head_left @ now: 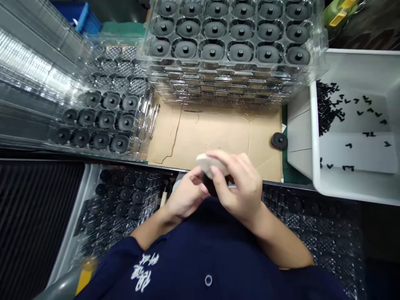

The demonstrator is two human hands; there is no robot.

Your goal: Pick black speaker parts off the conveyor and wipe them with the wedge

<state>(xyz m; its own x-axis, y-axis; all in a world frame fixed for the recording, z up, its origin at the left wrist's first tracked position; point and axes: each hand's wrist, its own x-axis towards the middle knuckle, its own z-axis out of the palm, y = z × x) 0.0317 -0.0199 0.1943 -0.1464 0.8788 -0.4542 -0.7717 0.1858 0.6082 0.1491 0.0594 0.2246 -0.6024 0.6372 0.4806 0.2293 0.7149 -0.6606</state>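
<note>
Both hands meet over the cardboard-covered surface [218, 129]: the left hand [184, 198] pinches a black round part [210, 186], the right hand [240, 187] presses a pale pad [210, 163] onto it. It looks mid-assembly; the next move calls for a free tray [103, 121] pocket.

text: white characters on your navy shirt [145, 273], below your hands | too blurred to read | no other lettering

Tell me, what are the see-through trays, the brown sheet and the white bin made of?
The see-through trays look like thin clear plastic: glossy, glinting, with molded round pockets. The brown sheet seems to be cardboard: matte tan, with creases and a crack-like tear. The white bin looks like smooth hard plastic, though the picture alone cannot confirm it.
</note>
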